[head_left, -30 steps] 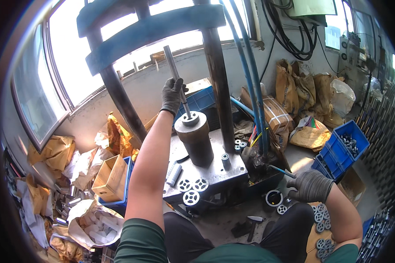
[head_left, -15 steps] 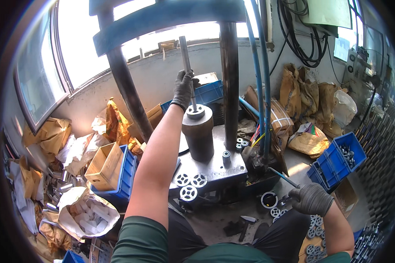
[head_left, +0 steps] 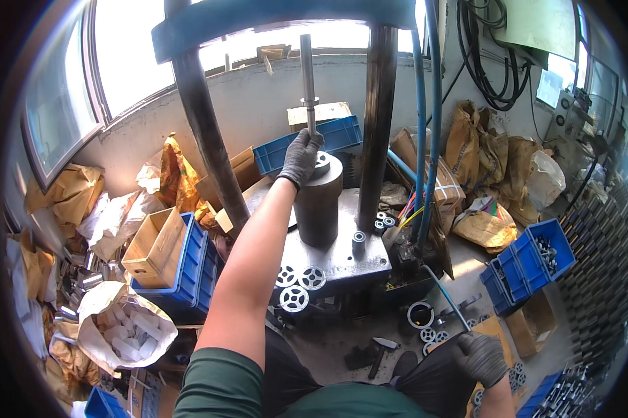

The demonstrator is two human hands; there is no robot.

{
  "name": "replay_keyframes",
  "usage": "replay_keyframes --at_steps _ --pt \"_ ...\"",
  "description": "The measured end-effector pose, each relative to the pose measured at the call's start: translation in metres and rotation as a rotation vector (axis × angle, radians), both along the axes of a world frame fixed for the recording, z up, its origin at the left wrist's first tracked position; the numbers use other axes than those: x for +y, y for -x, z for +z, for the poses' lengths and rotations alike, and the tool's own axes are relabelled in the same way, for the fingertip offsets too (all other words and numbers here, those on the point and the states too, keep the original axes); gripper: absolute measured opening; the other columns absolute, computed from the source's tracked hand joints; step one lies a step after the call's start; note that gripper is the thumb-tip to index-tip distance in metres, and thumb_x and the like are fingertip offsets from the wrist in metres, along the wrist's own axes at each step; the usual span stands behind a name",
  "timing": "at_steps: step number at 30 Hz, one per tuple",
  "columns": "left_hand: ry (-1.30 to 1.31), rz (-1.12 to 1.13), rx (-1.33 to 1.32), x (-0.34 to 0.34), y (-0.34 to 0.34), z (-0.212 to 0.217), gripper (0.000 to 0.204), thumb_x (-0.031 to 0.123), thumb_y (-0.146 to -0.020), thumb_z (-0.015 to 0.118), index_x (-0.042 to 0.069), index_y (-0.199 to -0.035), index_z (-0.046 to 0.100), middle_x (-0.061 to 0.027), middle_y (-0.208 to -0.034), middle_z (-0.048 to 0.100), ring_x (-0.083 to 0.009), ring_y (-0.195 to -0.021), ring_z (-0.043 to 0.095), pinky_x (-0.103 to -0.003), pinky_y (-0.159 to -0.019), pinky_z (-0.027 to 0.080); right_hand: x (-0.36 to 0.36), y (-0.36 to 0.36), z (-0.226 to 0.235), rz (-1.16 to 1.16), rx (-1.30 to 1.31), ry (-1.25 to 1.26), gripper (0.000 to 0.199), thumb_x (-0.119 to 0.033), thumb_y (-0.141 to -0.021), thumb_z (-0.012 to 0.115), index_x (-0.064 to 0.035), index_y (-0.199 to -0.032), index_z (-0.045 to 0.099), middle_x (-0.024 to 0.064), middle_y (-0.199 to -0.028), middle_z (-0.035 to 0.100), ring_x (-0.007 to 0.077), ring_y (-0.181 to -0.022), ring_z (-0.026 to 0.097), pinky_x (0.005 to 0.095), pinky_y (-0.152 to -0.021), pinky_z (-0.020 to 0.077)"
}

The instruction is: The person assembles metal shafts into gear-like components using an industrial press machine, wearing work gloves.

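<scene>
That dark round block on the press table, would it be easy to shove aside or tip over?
Probably not. The dark cylinder looks like solid metal, so likely heavy. It stands upright on a flat end on the steel plate, wide for its height, so it seems unlikely to tip or roll.

The left arm is stretched far forward and up, bare from the green sleeve to the wrist, with the elbow almost straight. The left hand (head_left: 301,157) wears a grey glove and its fingers (head_left: 312,141) are curled closed in a grip. The right hand (head_left: 480,357), also in a grey glove, rests low beside the right thigh, fingers loosely bent, holding nothing.
</scene>
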State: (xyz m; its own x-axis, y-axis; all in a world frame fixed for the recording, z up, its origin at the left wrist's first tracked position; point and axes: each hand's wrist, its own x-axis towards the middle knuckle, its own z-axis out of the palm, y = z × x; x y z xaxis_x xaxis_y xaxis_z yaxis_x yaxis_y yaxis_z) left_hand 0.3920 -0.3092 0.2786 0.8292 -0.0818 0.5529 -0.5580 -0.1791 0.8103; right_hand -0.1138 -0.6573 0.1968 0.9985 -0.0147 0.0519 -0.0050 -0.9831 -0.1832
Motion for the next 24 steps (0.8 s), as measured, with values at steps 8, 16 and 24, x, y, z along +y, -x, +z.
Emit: replay_keyframes --at_steps 8,16,24 --pt "-0.035 0.055 0.08 -0.007 -0.002 -0.001 0.033 0.037 -0.109 0.06 0.005 -0.114 0.066 -0.0084 -0.093 0.074 -0.0165 -0.081 0.068 -0.034 -0.076 0.054 -0.001 -0.005 0.004 -0.106 -0.102 -0.123 0.023 -0.027 -0.083 0.07 -0.0046 -0.079 0.07 0.0205 -0.077 0.067 0.0417 -0.074 0.068 0.0501 -0.068 0.0526" --pt "0.007 0.044 0.023 -0.007 -0.006 -0.007 0.033 0.038 -0.109 0.061 0.005 -0.111 0.064 -0.0092 -0.085 0.071 -0.0173 -0.074 0.068 -0.035 -0.071 0.055 0.005 -0.009 0.021 -0.114 -0.132 -0.192 0.022 -0.025 -0.084 0.071 -0.0033 -0.08 0.071 0.0215 -0.078 0.067 0.0418 -0.076 0.068 0.0489 -0.069 0.0536" --pt "0.068 -0.036 0.088 -0.004 0.008 0.0 0.037 0.04 -0.111 0.057 0.005 -0.107 0.063 -0.0077 -0.082 0.069 -0.0149 -0.074 0.068 -0.032 -0.07 0.056 0.004 -0.008 0.019 -0.127 -0.128 -0.229 0.022 -0.024 -0.086 0.07 -0.0022 -0.08 0.07 0.0219 -0.078 0.067 0.0417 -0.076 0.068 0.0484 -0.069 0.0532"
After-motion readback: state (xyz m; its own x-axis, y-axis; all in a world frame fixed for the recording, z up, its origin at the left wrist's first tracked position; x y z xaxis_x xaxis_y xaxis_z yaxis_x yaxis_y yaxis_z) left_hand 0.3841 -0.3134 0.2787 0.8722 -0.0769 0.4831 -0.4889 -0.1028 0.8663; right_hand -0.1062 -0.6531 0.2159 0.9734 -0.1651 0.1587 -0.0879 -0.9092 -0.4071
